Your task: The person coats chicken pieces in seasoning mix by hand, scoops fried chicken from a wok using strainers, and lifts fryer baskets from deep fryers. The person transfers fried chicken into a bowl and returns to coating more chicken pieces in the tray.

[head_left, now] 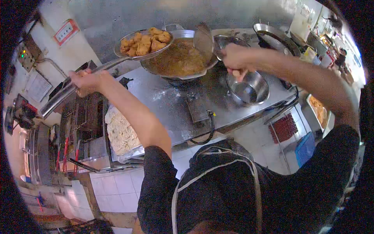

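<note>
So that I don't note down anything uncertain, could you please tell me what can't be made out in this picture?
All in the head view:
- Exact count of fried pieces: they overlap in the strainer.
- Wok bottom: hidden by murky oil.
- Right hand's exact grip: blurred.
- Mesh of the second strainer: blurred.
- Wall sign's words: too small.
- Part of the floury batch: behind the left forearm.

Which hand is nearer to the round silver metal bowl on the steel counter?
Right. The right hand is raised just beyond the bowl; the left hand is far to its left, gripping a long metal handle.
</note>
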Tool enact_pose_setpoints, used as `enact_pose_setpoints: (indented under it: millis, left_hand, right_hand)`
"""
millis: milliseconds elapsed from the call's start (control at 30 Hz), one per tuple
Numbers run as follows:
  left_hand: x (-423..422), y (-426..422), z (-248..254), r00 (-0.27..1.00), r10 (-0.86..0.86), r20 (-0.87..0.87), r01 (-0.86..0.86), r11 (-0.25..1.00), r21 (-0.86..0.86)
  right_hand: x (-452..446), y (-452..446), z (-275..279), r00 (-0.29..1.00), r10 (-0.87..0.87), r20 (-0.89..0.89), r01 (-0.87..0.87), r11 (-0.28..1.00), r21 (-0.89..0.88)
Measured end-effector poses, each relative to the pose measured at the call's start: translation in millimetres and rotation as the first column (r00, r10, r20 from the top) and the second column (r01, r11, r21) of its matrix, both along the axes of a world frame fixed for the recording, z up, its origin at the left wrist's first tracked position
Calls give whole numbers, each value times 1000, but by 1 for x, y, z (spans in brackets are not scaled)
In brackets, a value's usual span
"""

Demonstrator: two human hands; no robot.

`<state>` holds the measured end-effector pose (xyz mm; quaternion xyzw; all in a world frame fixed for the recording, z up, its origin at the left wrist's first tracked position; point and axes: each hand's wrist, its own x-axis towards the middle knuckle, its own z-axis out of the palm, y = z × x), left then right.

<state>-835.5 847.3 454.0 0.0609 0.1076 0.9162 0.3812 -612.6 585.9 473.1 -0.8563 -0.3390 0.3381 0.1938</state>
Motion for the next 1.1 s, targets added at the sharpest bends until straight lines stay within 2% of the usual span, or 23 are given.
enact_pose_setpoints:
  millis: [33,100,167,300,367,400,433,500,533,633,700,767,800,833,867,900,1000,1067,1100]
  left_hand:
    - [-1,4,0,1000,-4,0,4,1000,16]
    - [-1,13,-1,999,-36,-8,36,999,38]
    - [4,17,-3,995,-91,-36,93,994,63]
    - [11,5,8,998,-39,-46,37,998,-56]
    - [12,6,8,999,-33,-34,30,996,-88]
    - [10,10,6,997,-52,-49,49,997,-55]
    - [7,13,4,996,-65,-65,64,998,-24]
    - [9,15,6,996,-74,-51,72,997,-32]
    - [10,16,8,996,-86,-37,85,996,-35]
    - [18,20,12,994,-101,-50,98,994,-44]
    - [22,19,11,992,-112,-53,111,994,-20]
    - [23,26,10,992,-119,-36,119,993,4]
    - [19,34,8,991,-124,-44,125,992,-1]
    - [16,34,6,991,-124,-47,124,992,-11]
    - [12,34,1,976,-212,-53,216,973,77]
    - [10,32,3,977,-205,-60,209,975,79]
    - [18,18,10,984,-158,-87,165,983,82]
    - [25,-1,25,995,-98,8,98,984,-148]
    - [25,1,27,995,-100,3,100,986,-135]
  right_hand:
    - [-2,-2,-1,1000,8,10,-8,1000,0]
    - [-8,-13,-6,986,-57,-158,72,993,92]
    - [-6,-8,-6,992,-61,-109,69,995,74]
    - [-20,0,-4,996,-86,-18,87,995,39]
    - [-18,11,-21,925,10,-379,66,980,187]
    - [-36,11,-19,960,-83,-269,143,966,213]
    - [-34,10,-22,961,-82,-266,140,968,209]
    - [-26,1,-26,904,-221,-367,329,906,265]
    - [-24,-2,-25,891,-255,-377,354,909,221]
    - [-38,-7,-5,902,-183,-391,277,941,197]
    - [-40,7,-19,888,-206,-410,311,927,209]
    - [-34,24,-41,729,-96,-678,381,879,285]
    - [-39,25,-49,728,-100,-678,391,873,291]
    - [-49,21,-55,642,-125,-756,520,796,309]
    - [-51,23,-58,561,-120,-819,627,708,326]
    - [-46,22,-74,486,-67,-871,628,721,294]
    - [-83,19,-66,395,-76,-915,714,652,254]
    - [-94,37,-71,218,55,-974,794,571,210]
    - [-94,46,-79,215,67,-974,796,566,214]
